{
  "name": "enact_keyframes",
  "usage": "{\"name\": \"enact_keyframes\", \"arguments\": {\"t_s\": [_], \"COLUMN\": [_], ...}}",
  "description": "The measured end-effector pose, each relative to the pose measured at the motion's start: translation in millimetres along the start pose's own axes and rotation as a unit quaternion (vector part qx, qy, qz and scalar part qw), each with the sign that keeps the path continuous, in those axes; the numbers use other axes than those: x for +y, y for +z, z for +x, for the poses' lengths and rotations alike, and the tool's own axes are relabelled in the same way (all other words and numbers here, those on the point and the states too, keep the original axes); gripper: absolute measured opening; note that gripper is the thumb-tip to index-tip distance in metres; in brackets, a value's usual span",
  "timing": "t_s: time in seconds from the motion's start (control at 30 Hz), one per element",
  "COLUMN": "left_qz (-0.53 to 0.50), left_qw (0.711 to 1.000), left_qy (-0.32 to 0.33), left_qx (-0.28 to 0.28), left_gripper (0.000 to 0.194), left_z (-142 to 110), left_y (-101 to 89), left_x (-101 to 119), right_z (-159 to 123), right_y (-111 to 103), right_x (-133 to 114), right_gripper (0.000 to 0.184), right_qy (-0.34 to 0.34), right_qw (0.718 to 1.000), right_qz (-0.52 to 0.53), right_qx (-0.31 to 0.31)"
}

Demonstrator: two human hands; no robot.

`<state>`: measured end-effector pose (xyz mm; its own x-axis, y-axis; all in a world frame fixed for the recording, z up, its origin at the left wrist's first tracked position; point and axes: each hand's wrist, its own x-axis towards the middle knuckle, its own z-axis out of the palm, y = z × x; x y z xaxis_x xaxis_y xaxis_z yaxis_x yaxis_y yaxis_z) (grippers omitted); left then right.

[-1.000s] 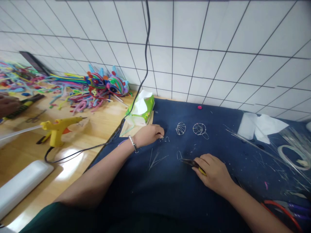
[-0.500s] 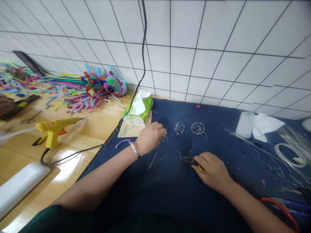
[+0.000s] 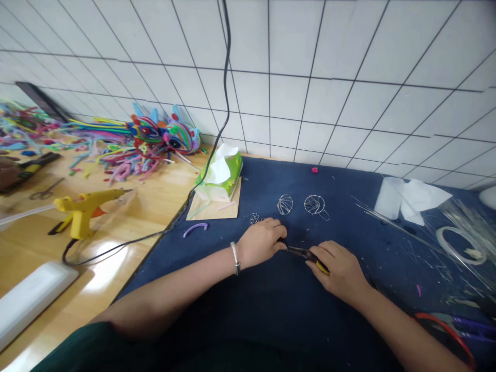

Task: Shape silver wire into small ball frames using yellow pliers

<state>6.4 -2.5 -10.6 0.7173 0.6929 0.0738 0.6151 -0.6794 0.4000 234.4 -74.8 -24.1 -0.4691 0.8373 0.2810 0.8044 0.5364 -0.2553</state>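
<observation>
Left hand (image 3: 262,241) has moved to the tip of pliers (image 3: 304,252) clamped in the right hand (image 3: 340,267) (left grip: can't tell).

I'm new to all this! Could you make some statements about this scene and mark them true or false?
1. The right hand holds pliers. True.
2. The glue gun is blue. False: the glue gun is yellow.
3. A bracelet circles the wrist of the left hand. True.
4. The tissue pack is right of both round wire frames. False: the tissue pack is left of both.
5. A purple strip lies on the blue cloth. True.
</observation>
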Motion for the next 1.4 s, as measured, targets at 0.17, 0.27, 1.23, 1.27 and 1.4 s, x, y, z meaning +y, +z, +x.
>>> {"name": "enact_keyframes", "arguments": {"t_s": [0.17, 0.27, 1.23, 1.27, 1.4], "left_qz": [-0.007, -0.004, -0.578, -0.583, -0.593], "left_qw": [1.0, 1.0, 0.788, 0.786, 0.781], "left_qy": [0.009, 0.019, -0.137, -0.146, -0.17], "left_qx": [-0.022, -0.024, -0.164, -0.147, -0.094], "left_gripper": [0.008, 0.008, 0.013, 0.013, 0.015], "left_z": [0.6, -0.3, -5.5, -5.5, -5.7], "left_y": [6.2, 4.1, -13.6, -12.7, -8.2], "left_x": [6.0, 8.0, 2.0, 2.9, 6.2], "right_z": [-1.3, -1.8, -7.4, -7.6, -9.7], "right_y": [0.4, 0.3, -13.2, -13.5, -13.5], "right_x": [-0.5, -0.1, -1.0, -1.0, -0.1], "right_gripper": [0.018, 0.018, 0.023, 0.023, 0.025], "right_qy": [-0.003, -0.005, -0.107, -0.107, -0.117], "right_qw": [1.0, 1.0, 0.981, 0.979, 0.971], "right_qz": [0.003, 0.003, -0.142, -0.15, -0.188], "right_qx": [0.003, 0.011, 0.082, 0.084, 0.085]}}
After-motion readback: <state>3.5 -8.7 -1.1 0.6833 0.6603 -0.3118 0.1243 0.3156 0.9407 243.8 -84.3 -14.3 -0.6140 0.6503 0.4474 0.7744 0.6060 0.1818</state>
